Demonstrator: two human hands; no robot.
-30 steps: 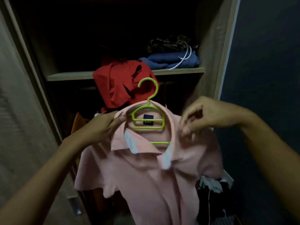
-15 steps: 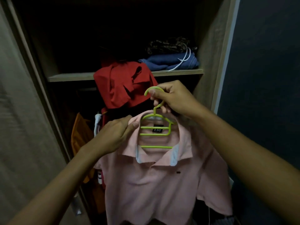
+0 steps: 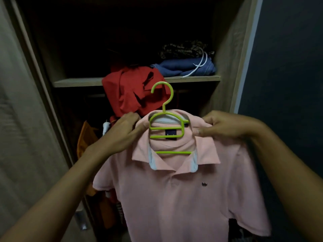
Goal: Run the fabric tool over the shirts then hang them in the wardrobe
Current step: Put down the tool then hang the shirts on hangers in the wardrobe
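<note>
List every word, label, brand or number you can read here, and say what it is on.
Nothing here reads clearly.
Dark neck label inside the pink shirt collar: lettering too blurred to read.
Small dark chest emblem on that shirt: too small to tell whether it holds letters.

R hand (image 3: 225, 126) from hanger (image 3: 173, 152) to collar (image 3: 204, 149)

Both hands, left (image 3: 120, 135) and right (image 3: 225, 126), pinch the pink shirt's (image 3: 183, 198) shoulders on the green hanger (image 3: 166, 126).
</note>
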